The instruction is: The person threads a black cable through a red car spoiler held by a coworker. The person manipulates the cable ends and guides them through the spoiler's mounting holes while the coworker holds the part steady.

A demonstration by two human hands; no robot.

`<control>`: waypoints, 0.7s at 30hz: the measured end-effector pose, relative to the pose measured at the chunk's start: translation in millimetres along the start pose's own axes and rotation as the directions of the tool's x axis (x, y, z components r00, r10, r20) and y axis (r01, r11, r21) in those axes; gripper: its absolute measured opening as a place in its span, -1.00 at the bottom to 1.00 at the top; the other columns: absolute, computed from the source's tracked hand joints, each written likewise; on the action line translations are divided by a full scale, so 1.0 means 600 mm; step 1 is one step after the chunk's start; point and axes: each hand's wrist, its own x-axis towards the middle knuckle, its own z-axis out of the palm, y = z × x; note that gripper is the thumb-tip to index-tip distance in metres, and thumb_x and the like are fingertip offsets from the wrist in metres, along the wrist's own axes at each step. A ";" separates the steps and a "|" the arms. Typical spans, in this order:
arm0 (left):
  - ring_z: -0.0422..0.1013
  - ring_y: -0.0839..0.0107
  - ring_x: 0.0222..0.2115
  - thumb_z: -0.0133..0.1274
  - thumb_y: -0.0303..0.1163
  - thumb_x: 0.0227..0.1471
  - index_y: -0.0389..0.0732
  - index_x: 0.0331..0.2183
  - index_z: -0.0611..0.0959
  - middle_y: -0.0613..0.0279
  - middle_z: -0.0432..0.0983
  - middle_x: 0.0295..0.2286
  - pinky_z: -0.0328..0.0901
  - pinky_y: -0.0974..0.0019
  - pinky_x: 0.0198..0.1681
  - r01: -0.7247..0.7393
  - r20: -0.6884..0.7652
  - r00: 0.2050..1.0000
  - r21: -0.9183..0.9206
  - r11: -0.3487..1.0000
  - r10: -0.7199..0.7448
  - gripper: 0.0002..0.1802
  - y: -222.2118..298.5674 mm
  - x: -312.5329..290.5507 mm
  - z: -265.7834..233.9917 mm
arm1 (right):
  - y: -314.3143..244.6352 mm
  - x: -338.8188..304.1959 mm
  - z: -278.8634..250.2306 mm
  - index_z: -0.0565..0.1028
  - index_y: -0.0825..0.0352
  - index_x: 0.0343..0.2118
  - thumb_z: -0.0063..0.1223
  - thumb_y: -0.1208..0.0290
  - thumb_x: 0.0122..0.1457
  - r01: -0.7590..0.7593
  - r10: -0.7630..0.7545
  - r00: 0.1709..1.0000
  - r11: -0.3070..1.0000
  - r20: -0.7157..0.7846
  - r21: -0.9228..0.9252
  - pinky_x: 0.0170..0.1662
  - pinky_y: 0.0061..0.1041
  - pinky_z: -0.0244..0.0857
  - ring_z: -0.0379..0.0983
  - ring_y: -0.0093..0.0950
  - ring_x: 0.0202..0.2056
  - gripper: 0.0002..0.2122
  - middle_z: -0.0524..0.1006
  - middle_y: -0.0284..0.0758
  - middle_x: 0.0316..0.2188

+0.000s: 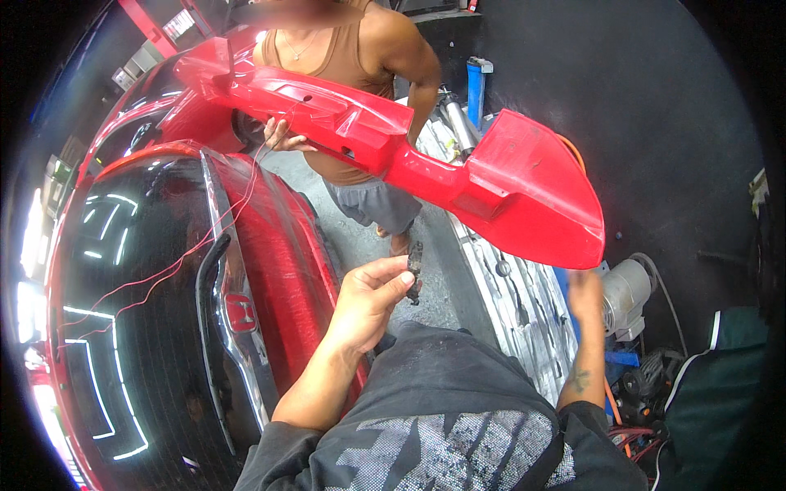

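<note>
Spoiler (426,176) meets right hand (585,293), left hand (368,296) pinching dark strip (415,270)

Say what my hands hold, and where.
Left hand: a small dark strip, pinched about its middle. Right hand: at the near end of the red panel; hold hidden, unclear.

A long, glossy red car spoiler (426,172) is held up at a slant, its broad, flared near end set to the right, its far end extended to the upper left. Ridges, recesses and small openings are shown along its visible face. Apart from it, a small, narrow black piece (415,274) with ragged edges is pinched nearly upright in the left hand (368,299).
</note>
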 end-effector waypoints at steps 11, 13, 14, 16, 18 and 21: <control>0.62 0.43 -0.12 0.15 -0.62 0.31 -0.27 0.08 0.67 0.21 0.71 -0.14 0.54 0.19 0.08 -0.059 0.036 0.998 0.029 0.998 0.058 -0.67 -0.009 -0.002 -0.008 | -0.403 -0.057 0.008 0.58 0.39 0.06 0.18 0.28 0.43 -0.483 -0.518 0.603 0.368 0.607 0.794 -0.08 -0.47 0.44 0.61 -0.48 -0.13 -0.70 0.67 -0.31 -0.18; 0.61 0.46 -0.16 0.16 -0.62 0.30 -0.26 0.08 0.67 0.25 0.69 -0.20 0.53 0.25 0.04 -0.058 0.033 0.998 0.039 0.998 0.057 -0.67 -0.011 -0.007 -0.010 | -0.447 -0.038 0.003 0.60 0.39 0.02 0.19 0.27 0.43 -0.493 -0.540 0.640 0.257 0.547 0.831 -0.11 -0.48 0.43 0.60 -0.50 -0.14 -0.72 0.67 -0.32 -0.19; 0.60 0.48 -0.18 0.17 -0.63 0.30 -0.26 0.09 0.67 0.27 0.68 -0.22 0.53 0.28 0.02 -0.054 0.036 0.998 0.044 0.998 0.053 -0.66 -0.011 -0.008 -0.009 | -0.465 -0.030 0.000 0.61 0.38 0.00 0.19 0.26 0.43 -0.513 -0.545 0.645 0.211 0.536 0.832 -0.12 -0.48 0.43 0.60 -0.51 -0.15 -0.73 0.66 -0.33 -0.19; 0.56 0.51 -0.19 0.22 -0.63 0.26 -0.27 0.16 0.62 0.29 0.65 -0.24 0.48 0.35 -0.01 -0.041 -0.002 0.999 0.099 0.994 0.041 -0.55 -0.008 -0.012 -0.005 | -0.491 -0.019 -0.004 0.62 0.34 -0.06 0.23 0.30 0.41 -0.506 -0.563 0.661 0.154 0.496 0.849 -0.19 -0.51 0.40 0.58 -0.56 -0.21 -0.79 0.65 -0.38 -0.24; 0.54 0.54 -0.19 0.25 -0.63 0.23 -0.26 0.23 0.56 0.28 0.63 -0.24 0.45 0.39 -0.03 -0.052 -0.028 0.998 0.139 0.989 0.057 -0.44 -0.004 -0.016 0.001 | -0.504 -0.014 -0.002 0.63 0.34 -0.09 0.27 0.34 0.38 -0.481 -0.548 0.686 0.153 0.479 0.863 -0.20 -0.54 0.39 0.57 -0.60 -0.23 -0.82 0.65 -0.41 -0.26; 0.53 0.55 -0.18 0.28 -0.63 0.20 -0.22 0.33 0.44 0.25 0.63 -0.22 0.43 0.41 -0.01 -0.090 -0.038 0.994 0.186 0.978 0.099 -0.29 -0.005 -0.020 0.006 | -0.513 -0.010 -0.001 0.64 0.34 -0.13 0.30 0.39 0.35 -0.459 -0.545 0.699 0.155 0.463 0.875 -0.22 -0.58 0.38 0.54 -0.64 -0.26 -0.85 0.65 -0.43 -0.28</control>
